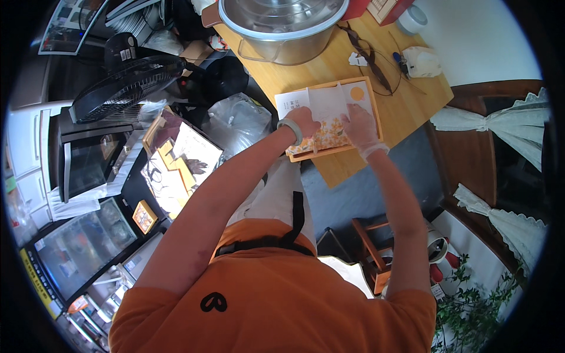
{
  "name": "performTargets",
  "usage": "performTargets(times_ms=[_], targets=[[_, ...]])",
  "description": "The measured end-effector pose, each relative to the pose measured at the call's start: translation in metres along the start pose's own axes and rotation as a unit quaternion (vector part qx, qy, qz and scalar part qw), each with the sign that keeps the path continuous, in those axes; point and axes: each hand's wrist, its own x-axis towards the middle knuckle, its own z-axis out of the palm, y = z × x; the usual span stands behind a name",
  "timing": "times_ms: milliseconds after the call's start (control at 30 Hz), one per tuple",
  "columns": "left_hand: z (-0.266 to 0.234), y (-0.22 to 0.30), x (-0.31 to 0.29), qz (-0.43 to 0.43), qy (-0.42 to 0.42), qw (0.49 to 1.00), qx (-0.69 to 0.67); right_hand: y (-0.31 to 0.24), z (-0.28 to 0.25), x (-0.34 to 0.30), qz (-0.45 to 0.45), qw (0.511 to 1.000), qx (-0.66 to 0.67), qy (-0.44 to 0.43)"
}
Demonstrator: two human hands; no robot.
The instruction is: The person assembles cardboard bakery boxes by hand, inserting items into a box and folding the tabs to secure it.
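A shallow wooden-coloured tray [379, 117] with an orange-yellow rim lies at the near edge of the wooden table. Inside it is a white printed paper [326, 100] with orange flowers and an orange circle, creased in upright folds. My left hand [303, 122], bare with a pale bangle on its wrist, is closed over the paper's left part, its fingertips at a fold. My right hand [360, 128] wears a clear thin glove. Its fingers are bent and pressed together on the paper's right part. The fingertips of both hands are partly hidden.
A large metal pot [288, 41] with a lid stands at the table's far side. Sunglasses [371, 56], a cable and a white jar [412, 20] lie to the right. A black fan [126, 88], a plastic bag [235, 120] and an oven [94, 159] stand left.
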Motion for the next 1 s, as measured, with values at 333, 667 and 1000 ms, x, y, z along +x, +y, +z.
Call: performTargets(times_ms=[333, 667, 1000], targets=[[0.040, 0.006, -0.009, -0.021, 0.141, 0.990, -0.014, -0.016, 0.014, 0.003, 0.063, 0.998, -0.005, 0.020], [0.035, 0.007, -0.009, -0.034, 0.124, 0.991, 0.033, -0.016, 0.005, 0.012, 0.069, 0.997, 0.006, -0.028], [0.040, 0.007, -0.025, -0.025, 0.117, 0.991, 0.055, 0.007, 0.016, 0.010, 0.034, 0.992, 0.121, 0.033]])
